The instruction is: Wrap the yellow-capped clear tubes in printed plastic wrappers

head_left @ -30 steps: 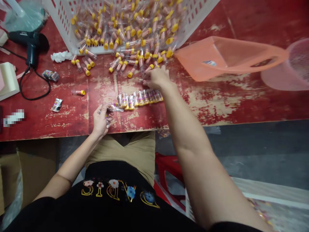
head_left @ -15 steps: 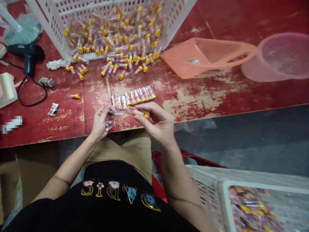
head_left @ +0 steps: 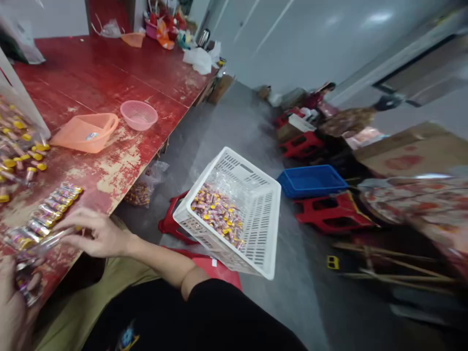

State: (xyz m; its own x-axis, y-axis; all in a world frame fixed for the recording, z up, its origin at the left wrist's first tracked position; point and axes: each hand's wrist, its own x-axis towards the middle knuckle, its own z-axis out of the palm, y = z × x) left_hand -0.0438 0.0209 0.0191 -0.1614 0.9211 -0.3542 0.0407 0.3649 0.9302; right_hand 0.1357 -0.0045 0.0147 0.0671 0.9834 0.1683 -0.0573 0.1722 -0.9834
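The worn red tabletop (head_left: 109, 87) runs along the left of the view, and on the floor beside the seat a white slotted basket (head_left: 234, 214) rests tilted against a red stool (head_left: 175, 224), part filled with finished wrapped tubes. Farther up the tabletop lie an orange scoop (head_left: 84, 132) and a small pink bowl (head_left: 139, 115), well apart from the work. At the near edge a row of wrapped tubes (head_left: 47, 209) lies side by side, with loose yellow-capped tubes (head_left: 22, 156) heaped just beyond it at the left border. The right hand (head_left: 98, 236) hovers over the tabletop's edge with its fingers (head_left: 68, 223) closed lightly round a clear tube (head_left: 51, 241), which points toward the left hand (head_left: 10, 302); that hand, mostly cut off by the frame, has its fingers pinched on a printed wrapper sleeve (head_left: 24, 282). The step in hand looks to be sliding the tube into the sleeve, and it would go best with the sleeve's mouth held open and square to the tube, the tube fed in straight, and the grip kept gentle so the thin film does not crumple or split. Since the head is turned away toward the basket, the two hands have to meet by feel, so keeping them low and close to the tabletop's edge should steady the join.
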